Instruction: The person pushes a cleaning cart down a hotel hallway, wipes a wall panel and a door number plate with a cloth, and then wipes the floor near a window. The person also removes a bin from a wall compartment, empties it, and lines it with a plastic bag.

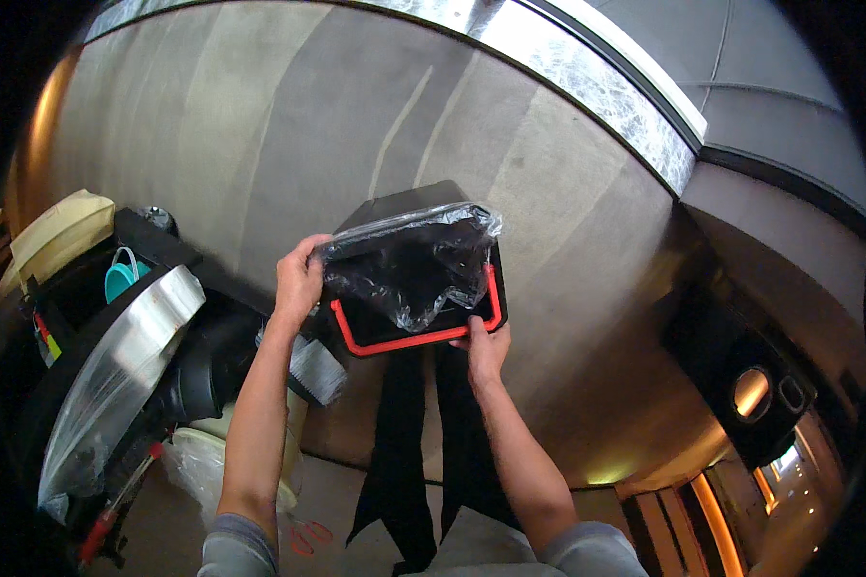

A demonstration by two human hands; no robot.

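Note:
Both hands hold a black rectangular bin tilted in front of me, its opening facing up towards my eyes. A thin clear plastic bag lines the opening and folds over its upper edge. Along the opening's lower edge and partway up its sides runs a red frame. My left hand grips the upper left edge, with the bag's film under its fingers. At the lower right corner my right hand pinches the rim, thumb on the red frame. The bin's depth is hidden behind the bag.
To the left are a curved piece wrapped in clear film, a teal cup, a brush and a red-handled tool. Red-handled scissors lie low. A black case with round cutouts stands right.

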